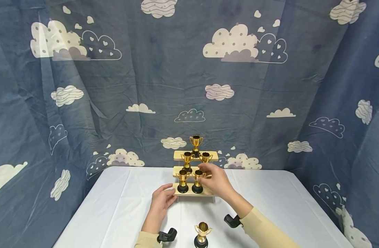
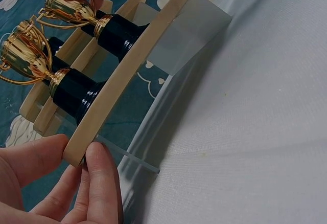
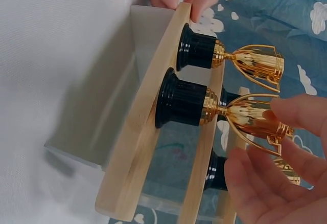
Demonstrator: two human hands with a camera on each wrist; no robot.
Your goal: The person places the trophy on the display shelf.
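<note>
A three-step wooden stand (image 1: 190, 194) carries small gold trophy cups on black bases. My left hand (image 1: 161, 199) pinches the left end of its lowest board (image 2: 117, 81) between thumb and fingers. With thumb and fingertips, my right hand (image 1: 218, 181) holds the gold bowl of the right-hand trophy cup (image 3: 186, 101) on that board; its base sits on the wood. Beside it on the left stands another trophy cup (image 1: 182, 179). Two more cups, left (image 1: 187, 157) and right (image 1: 205, 157), occupy the middle step, the right one partly hidden by my right hand. One trophy cup (image 1: 196, 142) tops the stand.
A single trophy cup (image 1: 202, 231) stands on the white tablecloth (image 1: 121, 206) near the front edge, between my forearms. Pale side supports (image 3: 82, 152) hold up the boards. Behind the table hangs a blue cloud-print curtain (image 1: 173, 75).
</note>
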